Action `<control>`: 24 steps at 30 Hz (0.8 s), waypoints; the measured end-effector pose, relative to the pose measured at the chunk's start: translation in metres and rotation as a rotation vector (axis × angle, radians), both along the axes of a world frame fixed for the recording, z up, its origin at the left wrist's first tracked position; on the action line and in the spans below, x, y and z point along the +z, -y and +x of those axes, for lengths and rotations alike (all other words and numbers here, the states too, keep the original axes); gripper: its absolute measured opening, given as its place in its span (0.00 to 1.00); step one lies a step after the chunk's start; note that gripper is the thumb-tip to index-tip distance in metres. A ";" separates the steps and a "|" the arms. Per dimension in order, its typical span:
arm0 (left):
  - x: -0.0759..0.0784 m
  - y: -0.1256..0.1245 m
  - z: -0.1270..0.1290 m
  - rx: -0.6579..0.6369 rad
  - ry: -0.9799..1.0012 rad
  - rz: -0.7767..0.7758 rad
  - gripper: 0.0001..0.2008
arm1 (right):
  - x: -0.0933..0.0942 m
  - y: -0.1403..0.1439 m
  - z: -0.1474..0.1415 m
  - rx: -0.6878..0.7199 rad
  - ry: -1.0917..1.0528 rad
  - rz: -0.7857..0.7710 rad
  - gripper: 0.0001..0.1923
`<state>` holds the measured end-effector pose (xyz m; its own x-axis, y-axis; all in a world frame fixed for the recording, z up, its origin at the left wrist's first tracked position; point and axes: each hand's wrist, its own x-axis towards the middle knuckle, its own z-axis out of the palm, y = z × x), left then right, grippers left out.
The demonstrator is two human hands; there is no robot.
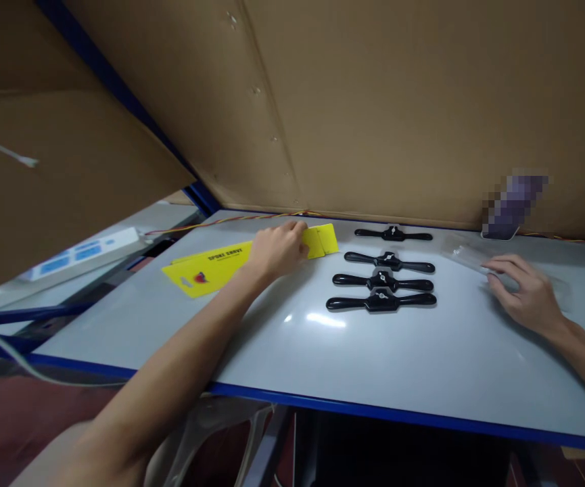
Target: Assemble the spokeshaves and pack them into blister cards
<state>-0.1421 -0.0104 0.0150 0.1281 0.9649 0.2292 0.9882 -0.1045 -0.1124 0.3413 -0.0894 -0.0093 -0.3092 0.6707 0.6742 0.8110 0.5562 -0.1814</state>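
Observation:
My left hand (279, 250) is closed over the right part of a small stack of yellow header cards (211, 267) printed "SPOKE SHAVE". Its fingers curl at the cards' far side, and the folded right ends stick out past them. To the right of that hand lie several black spokeshaves (381, 300), roughly parallel, one behind another. My right hand (525, 294) is over clear plastic bags (462, 251) on the right side. Thumb and forefinger nearly meet at the plastic; the other fingers are bent, and the hand partly covers the bags.
A brown cardboard wall (398, 115) rises behind the white tabletop (373, 365), which has a blue front edge. A blurred-out phone-like object (512, 210) leans at the back right. A white power strip (79, 253) lies off the left side. Thin wires run along the back edge.

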 end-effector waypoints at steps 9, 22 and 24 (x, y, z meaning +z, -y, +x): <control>-0.024 0.005 0.030 -0.037 0.296 0.176 0.28 | -0.001 0.000 0.006 0.034 0.112 -0.008 0.09; -0.046 -0.017 0.010 -0.051 0.264 0.347 0.15 | -0.004 -0.004 0.012 0.027 0.182 0.065 0.12; -0.048 -0.018 0.007 -0.097 0.251 0.377 0.14 | -0.004 -0.004 0.013 0.037 0.190 0.054 0.11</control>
<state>-0.1351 0.0078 -0.0327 0.1096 0.7947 0.5970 0.9772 -0.1961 0.0817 0.3542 -0.0850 -0.0133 -0.4576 0.6210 0.6364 0.8068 0.5908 0.0036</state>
